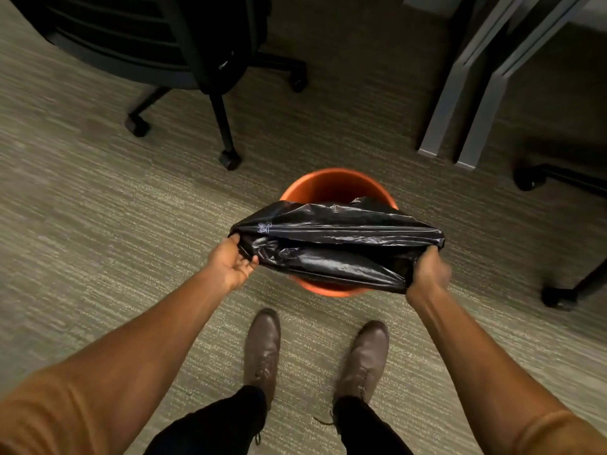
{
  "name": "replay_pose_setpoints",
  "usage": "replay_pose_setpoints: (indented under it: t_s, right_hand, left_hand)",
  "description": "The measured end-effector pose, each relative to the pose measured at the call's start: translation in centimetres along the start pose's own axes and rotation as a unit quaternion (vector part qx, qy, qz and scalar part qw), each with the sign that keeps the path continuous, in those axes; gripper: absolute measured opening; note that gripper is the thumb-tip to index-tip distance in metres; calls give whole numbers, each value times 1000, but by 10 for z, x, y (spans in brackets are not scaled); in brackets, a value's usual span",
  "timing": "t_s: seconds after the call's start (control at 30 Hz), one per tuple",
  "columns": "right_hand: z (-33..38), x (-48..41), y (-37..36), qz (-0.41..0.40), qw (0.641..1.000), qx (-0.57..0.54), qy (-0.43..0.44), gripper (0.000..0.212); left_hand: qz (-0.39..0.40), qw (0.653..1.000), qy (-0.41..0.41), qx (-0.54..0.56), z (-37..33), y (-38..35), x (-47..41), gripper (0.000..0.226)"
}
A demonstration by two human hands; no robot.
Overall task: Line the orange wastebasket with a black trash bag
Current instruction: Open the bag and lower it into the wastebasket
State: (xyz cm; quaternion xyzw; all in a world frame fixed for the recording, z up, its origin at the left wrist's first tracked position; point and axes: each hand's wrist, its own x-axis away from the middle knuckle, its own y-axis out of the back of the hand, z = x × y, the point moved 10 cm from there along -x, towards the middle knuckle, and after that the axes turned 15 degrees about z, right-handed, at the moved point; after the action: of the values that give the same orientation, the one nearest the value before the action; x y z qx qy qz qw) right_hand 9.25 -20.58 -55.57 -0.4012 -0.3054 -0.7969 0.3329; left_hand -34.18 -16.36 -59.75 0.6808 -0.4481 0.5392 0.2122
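**Bag held stretched over the bin**

The bag (338,244) is being held stretched sideways above the bin (328,188), one end in each hand. It is being kept low over the bin's mouth, covering the middle and near part of the opening; the far inner wall and a strip of the near rim are being left exposed. Whether the bag is touching the rim cannot be told. A long crease is running across the bag from end to end, and small pale print is showing near its left end.

The left end of the bag is being gripped by the left hand (231,262), with the thumb on top and the fingers curled under the film. The right end is being gripped by the right hand (428,272), closed into a fist around gathered plastic. Both forearms are being held out, well apart.

The bin is standing upright on the carpet (98,224), just ahead of two brown shoes (262,349). An office chair (184,60) is standing beyond the bin to the left. Grey desk legs (460,93) are standing beyond it to the right.
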Motion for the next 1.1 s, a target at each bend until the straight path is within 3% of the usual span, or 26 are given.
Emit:
replay_pose_setpoints:
  t_s: [0.13, 0.27, 0.33, 0.47, 0.57, 0.73, 0.87, 1.0, 1.1]
  right_hand:
    - [-18, -7, -3, 36, 998, 57, -14, 47]
    - [-69, -40, 6, 91, 990, 90, -59, 55]
    - [-97, -63, 15, 97, 985, 112, -84, 65]
    - [-117, -71, 22, 85, 980, 146, -106, 65]
    - [-102, -60, 20, 57, 980, 166, -92, 83]
    - [-78, -68, 18, 19, 985, 162, -53, 69]
    - [-66, -89, 12, 32, 993, 113, -17, 56]
    - [-40, -99, 3, 59, 997, 45, 17, 31]
    - [-10, -103, -5, 81, 995, 54, 37, 17]
  left_hand:
    - [-13, 990, -16, -142, 3, 1, -8, 38]
    - [-61, 955, -13, -291, 11, 12, -15, 51]
    - [-77, 942, -8, -328, 13, 19, -17, 52]
    - [-83, 926, 3, -367, 21, 24, -26, 62]
    - [-74, 922, 14, -379, 28, 21, -35, 66]
    - [-53, 925, -10, -375, 29, 10, -53, 68]
    - [-7, 948, -28, -317, 29, -4, -63, 60]
    - [-18, 954, -90, -284, 3, -20, -61, 48]
    - [-15, 957, -120, -263, -20, -36, -54, 39]
